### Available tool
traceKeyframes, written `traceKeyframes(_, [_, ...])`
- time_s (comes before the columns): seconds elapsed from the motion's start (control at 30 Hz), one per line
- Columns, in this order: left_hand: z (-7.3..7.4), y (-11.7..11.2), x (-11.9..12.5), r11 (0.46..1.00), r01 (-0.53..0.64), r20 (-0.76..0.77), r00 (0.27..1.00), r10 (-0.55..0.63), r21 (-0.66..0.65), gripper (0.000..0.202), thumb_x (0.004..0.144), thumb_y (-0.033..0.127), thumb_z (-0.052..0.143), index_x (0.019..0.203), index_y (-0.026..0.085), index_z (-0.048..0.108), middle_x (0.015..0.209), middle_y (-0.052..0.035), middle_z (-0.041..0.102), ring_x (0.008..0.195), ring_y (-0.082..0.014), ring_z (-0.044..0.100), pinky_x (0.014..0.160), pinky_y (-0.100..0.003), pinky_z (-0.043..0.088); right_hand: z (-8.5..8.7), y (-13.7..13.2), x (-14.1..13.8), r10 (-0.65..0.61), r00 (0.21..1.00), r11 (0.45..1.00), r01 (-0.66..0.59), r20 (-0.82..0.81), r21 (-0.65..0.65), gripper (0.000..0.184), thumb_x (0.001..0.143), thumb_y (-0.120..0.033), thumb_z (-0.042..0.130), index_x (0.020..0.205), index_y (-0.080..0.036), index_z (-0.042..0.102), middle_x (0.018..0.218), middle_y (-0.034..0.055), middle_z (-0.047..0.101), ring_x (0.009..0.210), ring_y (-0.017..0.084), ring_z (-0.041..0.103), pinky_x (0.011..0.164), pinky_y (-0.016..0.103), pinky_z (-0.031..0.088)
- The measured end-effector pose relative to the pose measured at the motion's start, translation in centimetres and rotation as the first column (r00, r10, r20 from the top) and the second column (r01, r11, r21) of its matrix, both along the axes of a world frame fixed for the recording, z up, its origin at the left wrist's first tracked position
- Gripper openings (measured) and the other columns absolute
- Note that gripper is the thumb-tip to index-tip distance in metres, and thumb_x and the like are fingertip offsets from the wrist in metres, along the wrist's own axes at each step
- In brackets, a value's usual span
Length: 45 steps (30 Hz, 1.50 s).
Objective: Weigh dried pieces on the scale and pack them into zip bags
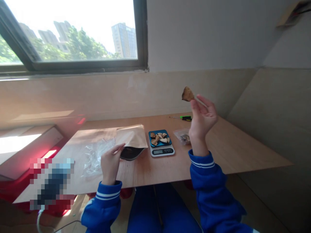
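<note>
Raised above the table, my right hand pinches a brown, wedge-shaped dried piece between thumb and fingers. My left hand grips the edge of a kraft paper bag, whose dark mouth faces me. Between my hands stands a digital kitchen scale with a blue top. Several similar dried pieces, pale and brown, lie on it; the display is too small to read. To its right, partly behind my right wrist, is a clear zip bag with dark pieces inside.
A screwdriver with a green and black handle lies near the table's back edge. Crumpled clear plastic spreads left of the paper bag. A blurred-out object with a cable sits at the left edge, near a white box.
</note>
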<state>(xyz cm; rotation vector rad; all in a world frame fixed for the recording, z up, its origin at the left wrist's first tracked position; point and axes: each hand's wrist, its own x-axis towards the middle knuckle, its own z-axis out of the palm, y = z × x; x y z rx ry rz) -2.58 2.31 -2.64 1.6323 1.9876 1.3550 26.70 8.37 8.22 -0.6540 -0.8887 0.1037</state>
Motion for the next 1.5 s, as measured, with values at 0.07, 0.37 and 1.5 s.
traceKeyframes(0.07, [-0.1,0.1,0.2,1.000,-0.006,0.000,1.000,0.006,-0.002,0.025,0.077,0.037,0.060,0.094,0.027,0.076,0.090,-0.0013,0.076,0.089,-0.0237,0.070,0.080,-0.032,0.050,0.7,-0.9,1.1,-0.053,0.999,0.998,0.053,-0.004,0.034,0.027,0.076,-0.030,0.073,0.098,-0.016,0.066,0.099,0.0070,0.069,0.095,0.023,0.068,0.095,0.050,0.050])
traceKeyframes(0.37, [-0.1,0.3,0.4,1.000,-0.010,-0.017,1.000,0.010,0.017,0.025,0.078,0.039,0.060,0.092,0.028,0.076,0.087,0.0003,0.076,0.088,-0.0233,0.070,0.076,-0.030,0.051,-1.4,-0.8,2.9,-0.061,0.998,0.998,0.060,-0.025,-0.014,0.036,0.075,-0.041,0.072,0.104,-0.020,0.065,0.108,0.0072,0.068,0.101,0.025,0.067,0.093,0.047,0.053])
traceKeyframes(1.5, [0.0,0.6,0.3,1.000,-0.014,-0.027,1.000,0.014,0.012,0.024,0.077,0.038,0.060,0.094,0.029,0.076,0.088,0.0013,0.076,0.091,-0.0237,0.069,0.075,-0.030,0.050,-16.6,9.2,1.7,0.327,0.856,0.742,0.030,0.400,-0.670,0.015,0.078,-0.021,0.062,0.087,-0.012,0.069,0.092,0.0136,0.075,0.082,0.021,0.072,0.073,0.031,0.058])
